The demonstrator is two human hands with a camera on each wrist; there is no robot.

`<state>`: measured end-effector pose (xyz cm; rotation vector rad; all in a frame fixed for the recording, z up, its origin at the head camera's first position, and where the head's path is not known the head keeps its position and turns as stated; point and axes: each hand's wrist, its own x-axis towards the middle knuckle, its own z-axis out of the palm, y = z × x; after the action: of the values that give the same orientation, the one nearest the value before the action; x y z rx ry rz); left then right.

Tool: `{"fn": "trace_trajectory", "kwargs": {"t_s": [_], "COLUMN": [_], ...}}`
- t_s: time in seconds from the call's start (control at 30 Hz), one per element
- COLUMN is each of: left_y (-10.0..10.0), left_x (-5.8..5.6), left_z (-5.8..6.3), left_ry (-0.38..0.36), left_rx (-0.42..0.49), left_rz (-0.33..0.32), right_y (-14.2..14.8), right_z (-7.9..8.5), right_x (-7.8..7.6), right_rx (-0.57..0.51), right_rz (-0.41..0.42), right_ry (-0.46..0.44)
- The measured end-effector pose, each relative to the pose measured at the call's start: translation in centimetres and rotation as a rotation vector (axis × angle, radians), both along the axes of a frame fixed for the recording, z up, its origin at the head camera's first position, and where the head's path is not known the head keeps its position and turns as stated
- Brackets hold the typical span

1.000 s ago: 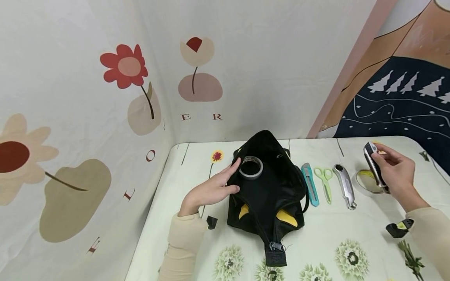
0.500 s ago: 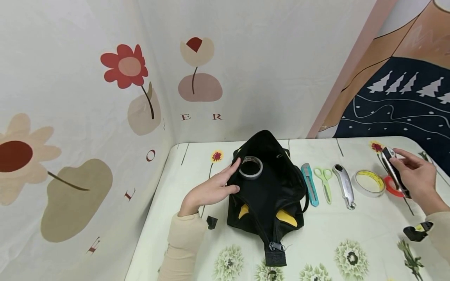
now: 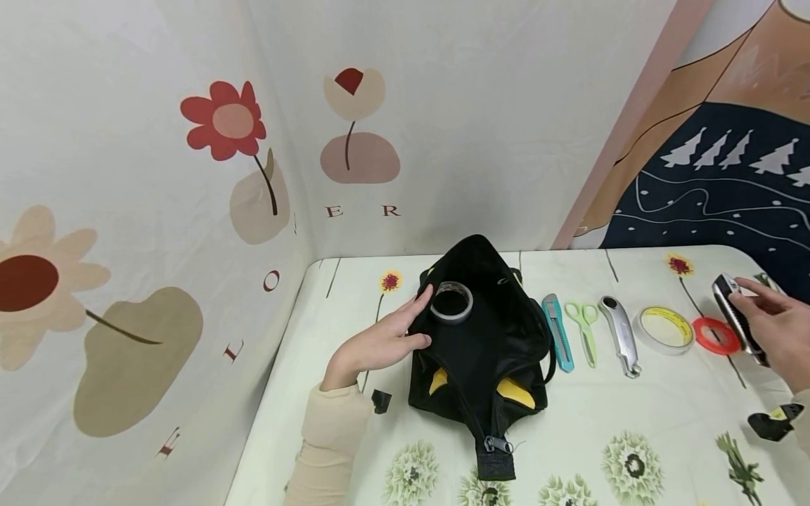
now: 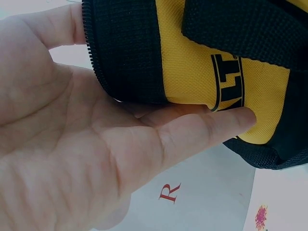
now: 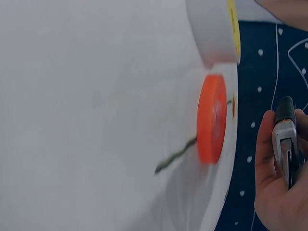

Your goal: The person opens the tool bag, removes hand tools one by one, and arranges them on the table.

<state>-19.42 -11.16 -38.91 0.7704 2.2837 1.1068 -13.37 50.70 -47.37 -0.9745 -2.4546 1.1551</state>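
My left hand (image 3: 380,343) holds the side of an unzipped black-and-yellow tool bag (image 3: 487,372), thumb at the zipper edge and fingers along the yellow outside (image 4: 192,72). A grey-rimmed tape roll (image 3: 452,303) sits in the bag's mouth. At the far right, my right hand (image 3: 777,327) grips a black-and-silver utility knife (image 3: 734,316), tilted; its silver slotted body (image 5: 286,132) shows in the right wrist view. Just left of this knife lies an orange-red tape roll (image 3: 716,336). Part of the right hand's fingers is hidden.
Right of the bag lie a teal box cutter (image 3: 557,332), green scissors (image 3: 586,330), a silver utility knife (image 3: 621,336) and a clear tape roll with yellow inside (image 3: 666,330). A patterned cloth covers the table (image 3: 569,436); printed sheets (image 3: 443,140) hang behind and left.
My right hand has moved right with the utility knife, past the clear tape roll and the red one, which are now uncovered. The left hand and the bag have stayed put.
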Motion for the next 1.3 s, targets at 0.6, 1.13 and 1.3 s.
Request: {"fn": "trace_trajectory", "kwargs": {"t_s": [0.6, 1.13, 1.3], "left_y": [-0.1, 0.0, 0.1], "left_x": [-0.1, -0.1, 0.0], "left_z": [-0.1, -0.1, 0.0], "left_ry": [-0.004, -0.006, -0.013], "left_rx": [0.005, 0.013, 0.004], "left_rz": [-0.001, -0.005, -0.001], "right_y": [3.4, 4.4, 4.2], "right_z": [-3.3, -5.2, -5.0], "right_x": [0.2, -0.1, -0.2], "right_rx": [0.066, 0.172, 0.183], "right_rz": [-0.138, -0.141, -0.123], "right_ry": [-0.003, 0.047, 0.003]}}
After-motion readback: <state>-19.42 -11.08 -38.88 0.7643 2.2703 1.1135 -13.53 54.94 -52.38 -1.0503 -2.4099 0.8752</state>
